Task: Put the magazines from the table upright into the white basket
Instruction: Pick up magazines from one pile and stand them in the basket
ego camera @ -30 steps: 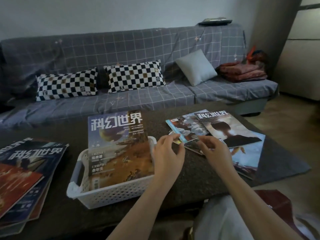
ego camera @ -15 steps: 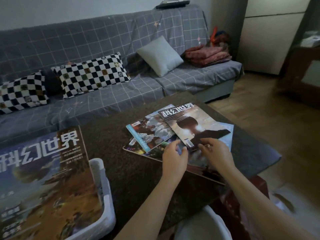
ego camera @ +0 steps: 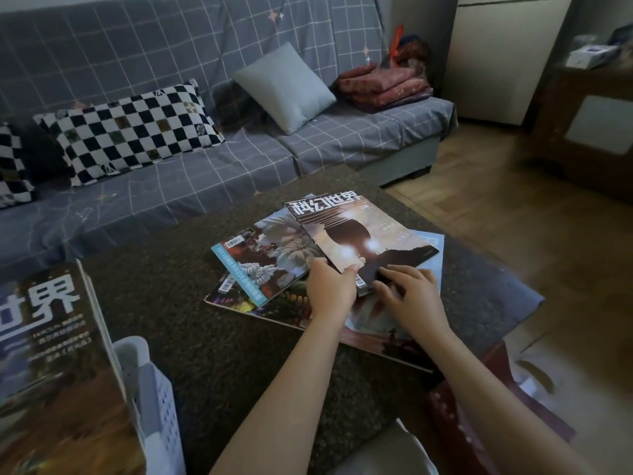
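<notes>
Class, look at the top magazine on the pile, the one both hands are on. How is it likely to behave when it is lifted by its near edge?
The top magazine looks thin, so it will probably sag when lifted by one edge. Its cover shows bright glare spots, suggesting a glossy surface, so it may slide off the pile. The left hand grips its corner and the right hand rests flat on it, which should steady it.

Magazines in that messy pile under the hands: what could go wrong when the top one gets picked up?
The top magazine lies askew on others; lifting it may drag the teal-edged one along. The left hand only pinches its near corner, so it could flop or slip. The basket already holds a big magazine, so slotting in may be tight.
</notes>
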A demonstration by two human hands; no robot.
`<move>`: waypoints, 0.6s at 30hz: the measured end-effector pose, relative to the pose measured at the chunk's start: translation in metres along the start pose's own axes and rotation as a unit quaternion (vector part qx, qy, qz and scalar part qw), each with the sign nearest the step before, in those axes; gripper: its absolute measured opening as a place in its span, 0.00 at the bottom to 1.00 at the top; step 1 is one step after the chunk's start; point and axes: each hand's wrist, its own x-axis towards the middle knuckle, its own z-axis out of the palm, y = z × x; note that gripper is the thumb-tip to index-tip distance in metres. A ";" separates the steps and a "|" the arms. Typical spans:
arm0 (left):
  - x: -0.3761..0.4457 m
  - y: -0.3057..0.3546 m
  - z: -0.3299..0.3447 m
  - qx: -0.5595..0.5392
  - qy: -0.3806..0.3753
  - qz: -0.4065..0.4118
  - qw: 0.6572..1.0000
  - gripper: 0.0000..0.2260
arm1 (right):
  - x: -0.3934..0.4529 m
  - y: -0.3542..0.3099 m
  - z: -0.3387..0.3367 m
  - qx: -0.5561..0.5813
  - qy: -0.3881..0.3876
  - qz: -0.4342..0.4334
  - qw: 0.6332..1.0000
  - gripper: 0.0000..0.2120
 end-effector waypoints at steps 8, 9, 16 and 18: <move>-0.034 -0.004 -0.023 -0.137 0.005 0.025 0.990 0.11 | -0.022 -0.015 -0.022 -0.027 -0.021 0.043 0.998 0.19; -0.040 -0.007 -0.031 -0.147 0.007 0.024 0.989 0.11 | -0.025 -0.017 -0.025 -0.030 -0.027 0.051 0.998 0.20; -0.091 -0.023 -0.092 -0.140 0.030 0.042 0.989 0.13 | -0.053 -0.050 -0.042 0.027 -0.085 0.069 0.994 0.27; -0.106 -0.024 -0.114 -0.157 0.045 0.049 0.985 0.13 | -0.061 -0.063 -0.046 0.076 -0.098 0.075 0.989 0.32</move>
